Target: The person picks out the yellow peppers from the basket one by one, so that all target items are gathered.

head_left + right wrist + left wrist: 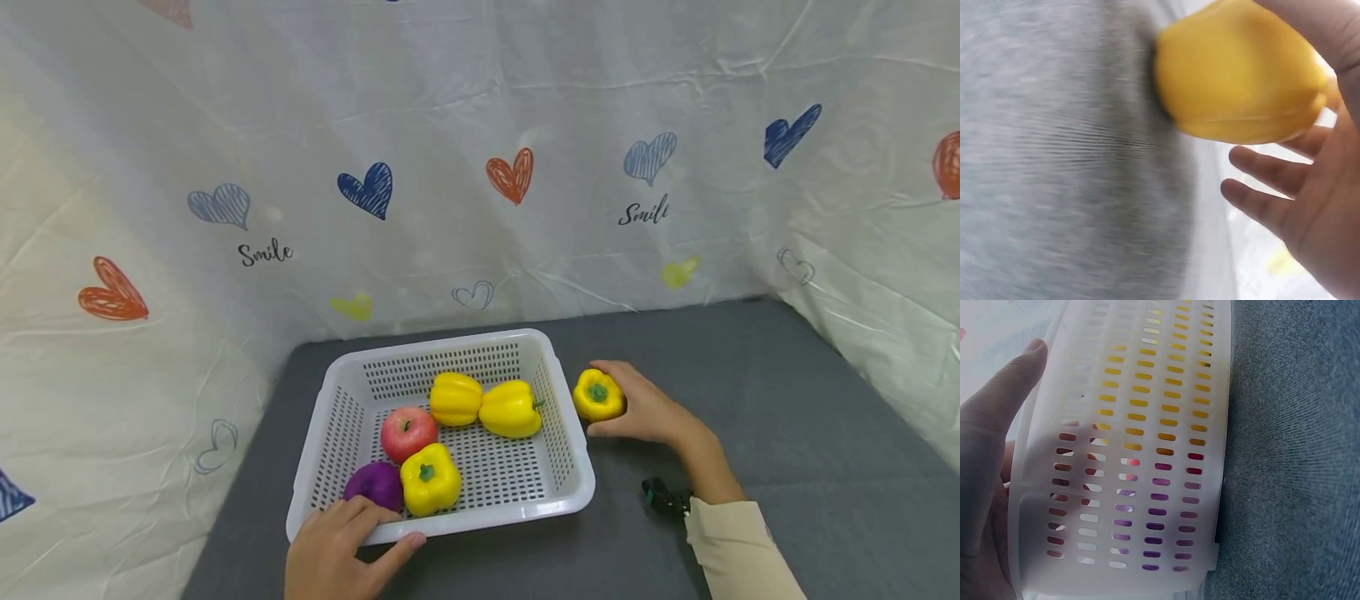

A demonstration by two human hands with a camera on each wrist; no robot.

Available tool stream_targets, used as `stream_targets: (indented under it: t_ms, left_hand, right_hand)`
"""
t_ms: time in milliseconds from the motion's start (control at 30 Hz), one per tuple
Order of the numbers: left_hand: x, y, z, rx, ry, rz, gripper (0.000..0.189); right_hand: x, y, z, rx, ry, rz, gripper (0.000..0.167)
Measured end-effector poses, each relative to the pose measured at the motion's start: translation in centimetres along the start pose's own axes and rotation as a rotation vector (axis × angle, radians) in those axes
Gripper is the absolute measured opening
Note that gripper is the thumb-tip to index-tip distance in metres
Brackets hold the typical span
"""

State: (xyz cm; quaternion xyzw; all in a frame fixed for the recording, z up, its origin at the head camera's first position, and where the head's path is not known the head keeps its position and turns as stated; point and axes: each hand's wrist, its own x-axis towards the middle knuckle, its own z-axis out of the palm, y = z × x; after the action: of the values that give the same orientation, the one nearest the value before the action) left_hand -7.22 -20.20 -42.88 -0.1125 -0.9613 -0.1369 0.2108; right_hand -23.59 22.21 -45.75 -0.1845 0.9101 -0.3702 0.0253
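My left hand (337,546) grips the near-left rim of a white perforated plastic basket (517,510), fingers over the edge and thumb along its outer side. In the left wrist view the thumb (1019,381) lies by the basket wall (1104,578). Just outside the basket's right side, my right hand (645,406) holds a yellow bell pepper (597,396) between thumb and fingers. The right wrist view shows this pepper (1235,75) close to the cloth, while two fingers (1266,169) extend free of it.
Inside the basket are a red apple (408,433), a round purple item (375,485) partly behind my left fingers, and yellow bell peppers (431,479). Dark grey cloth (810,433) covers the table. A small black object (663,497) is beside my right wrist. A heart-patterned white curtain (427,100) hangs behind.
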Motion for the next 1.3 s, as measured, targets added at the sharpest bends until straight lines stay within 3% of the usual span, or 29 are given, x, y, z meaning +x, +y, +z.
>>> stream_targets:
  t_ms: [200, 467, 767, 1000, 1300]
  left_hand:
    - [0.0, 0.1, 0.0, 0.008, -0.01, -0.009, 0.035]
    - [0.0, 0.1, -0.1, -0.005, -0.011, -0.012, 0.033]
    - [-0.1, -0.1, 0.3, -0.008, 0.028, 0.018, 0.033]
    - [-0.1, -0.1, 0.1, 0.0, 0.004, -0.007, 0.034]
    - [-0.1, 0.0, 0.1, -0.007, 0.029, 0.009, 0.033]
  right_hand:
    - [-0.8, -1.7, -2.1, 0.004, -0.078, -0.013, 0.096]
    - [-1.4, -5.6, -3.7, -0.018, -0.079, -0.087, 0.084]
    - [-0.5, -9.7, -3.3, -0.012, -0.118, -0.221, 0.076]
    - [0.8, -12.2, -2.5, -0.054, -0.173, -0.351, 0.069]
    - [2.2, -14.3, -1.1, -0.125, -0.229, -0.414, 0.064]
